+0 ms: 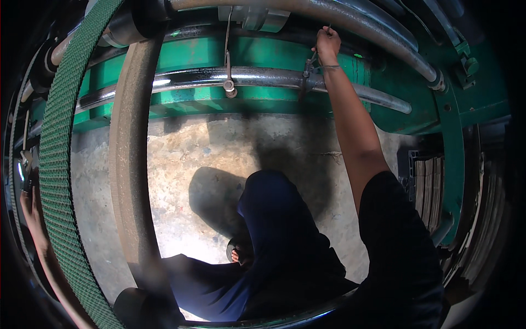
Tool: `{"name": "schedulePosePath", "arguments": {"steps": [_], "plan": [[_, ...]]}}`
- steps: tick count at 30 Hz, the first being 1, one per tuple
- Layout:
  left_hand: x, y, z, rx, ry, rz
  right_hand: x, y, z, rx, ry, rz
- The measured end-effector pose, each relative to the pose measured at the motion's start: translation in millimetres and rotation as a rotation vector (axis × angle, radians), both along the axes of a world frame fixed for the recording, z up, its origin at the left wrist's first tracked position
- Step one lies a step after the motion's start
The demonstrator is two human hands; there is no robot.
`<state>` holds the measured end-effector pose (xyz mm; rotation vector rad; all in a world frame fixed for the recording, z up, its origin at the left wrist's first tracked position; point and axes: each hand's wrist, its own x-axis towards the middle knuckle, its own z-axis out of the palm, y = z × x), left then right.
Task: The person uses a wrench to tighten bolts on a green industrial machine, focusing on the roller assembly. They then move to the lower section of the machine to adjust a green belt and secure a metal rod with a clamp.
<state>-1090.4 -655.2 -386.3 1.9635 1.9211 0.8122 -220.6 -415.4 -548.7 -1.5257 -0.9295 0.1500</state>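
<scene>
My right hand (pixel 327 46) reaches up to the green machine, its fingers closed round a thin dark rod (pixel 314 56) that shows only in part. Just below that fist, a dark clamp (pixel 307 77) sits on a horizontal steel shaft (pixel 268 75). A thin dark band circles my right wrist. At the far left, my left hand (pixel 28 200) is beside a shiny metal fitting (pixel 24 165). A green woven belt (pixel 57 148) and the dark rim of the picture hide much of that arm, and its fingers cannot be made out.
A second rod (pixel 228 60) hangs to a clamp (pixel 230 89) on the shaft. A worn brown roller or beam (pixel 129 148) runs lengthwise beside the belt. Thick rollers (pixel 356 24) cross above. Stacked brown sheets (pixel 429 189) stand at right. My knees are over the concrete floor (pixel 175 153).
</scene>
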Motion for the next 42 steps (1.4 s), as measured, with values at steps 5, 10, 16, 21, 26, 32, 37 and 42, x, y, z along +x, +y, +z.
{"name": "schedulePosePath", "arguments": {"steps": [5, 10, 16, 21, 26, 32, 37, 42], "plan": [[-19.3, -18.6, -2.6, 0.017, 0.037, 0.155, -55.0, -37.5, 51.3, 0.206, -0.055, 0.114], [98.5, -2.2, 21.2, -0.04, -0.169, 0.141, -22.0, -53.3, 42.1, 0.063, 0.025, 0.443], [124.7, -3.2, 23.3, -0.039, -0.254, 0.17, -58.8, -66.2, 36.8, -0.101, 0.283, 0.582], [107.3, -0.3, 17.6, -0.097, -0.295, 0.145, -51.8, -60.3, 19.7, -0.117, 0.524, 0.653], [108.3, -0.6, 16.3, -0.08, -0.259, 0.104, -85.5, -65.9, 25.0, 0.102, 0.527, 0.551], [126.4, 1.6, 20.6, -0.065, -0.257, 0.112, -115.4, -51.7, 28.6, -0.045, 0.5, 0.492], [141.7, -3.8, 27.5, -0.069, -0.154, 0.121, -121.1, -57.9, 26.8, 0.169, 0.564, 0.534], [142.4, -1.4, 17.0, -0.041, -0.259, 0.062, -119.5, -37.0, 25.1, -0.041, 0.609, 0.496]]}}
